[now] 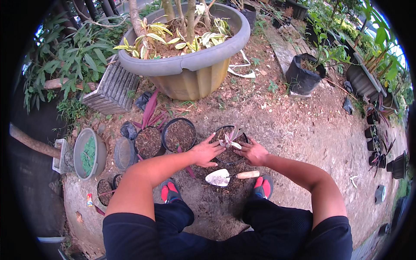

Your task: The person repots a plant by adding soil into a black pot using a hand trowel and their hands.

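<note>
A small plant with pink and white striped leaves (231,139) stands in a round black pot of soil (229,157) in front of me. My left hand (206,152) reaches over the pot's left side with fingers spread, near the plant's base. From the right, my right hand (253,152) rests its fingertips at the soil and rim; neither hand grips anything. A trowel with a wooden handle (247,175) lies on the ground between my feet, its blade soiled. Two more soil-filled black pots, one at the far left (148,142) and one nearer (179,135), stand left of my left hand.
A large planter (191,78) with stems stands ahead. At left are a grey basin (100,159) holding green material, an oval grey dish (124,152), a small soil pot (105,192) and a ribbed concrete block (112,87). A black grow bag (302,76) and potted plants line the right.
</note>
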A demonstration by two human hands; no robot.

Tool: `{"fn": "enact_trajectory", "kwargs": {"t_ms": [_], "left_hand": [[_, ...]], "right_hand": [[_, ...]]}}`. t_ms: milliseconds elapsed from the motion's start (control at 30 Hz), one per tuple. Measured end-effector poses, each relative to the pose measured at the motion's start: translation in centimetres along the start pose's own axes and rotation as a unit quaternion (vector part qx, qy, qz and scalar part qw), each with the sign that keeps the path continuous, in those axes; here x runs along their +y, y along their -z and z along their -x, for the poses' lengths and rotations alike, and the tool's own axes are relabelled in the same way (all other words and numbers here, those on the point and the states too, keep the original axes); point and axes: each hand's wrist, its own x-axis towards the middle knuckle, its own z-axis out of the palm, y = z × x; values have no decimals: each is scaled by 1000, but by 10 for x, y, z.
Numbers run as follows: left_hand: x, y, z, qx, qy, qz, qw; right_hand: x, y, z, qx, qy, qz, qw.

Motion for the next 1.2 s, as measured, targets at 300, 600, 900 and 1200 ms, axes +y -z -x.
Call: {"fn": "enact_trajectory", "kwargs": {"t_ms": [300,600,900,1200], "left_hand": [[-2,1,1,-3,-45,-17,999],[-32,9,4,13,24,-34,999],[-27,12,0,43,9,-38,998],[-56,30,-16,132,124,110,977]], "right_hand": [[5,5,-9,-38,-8,1,999],[21,5,-8,-31,-46,38,998],[9,15,-16,-67,-73,-35,994],[8,11,-14,-57,-84,-45,994]]}}
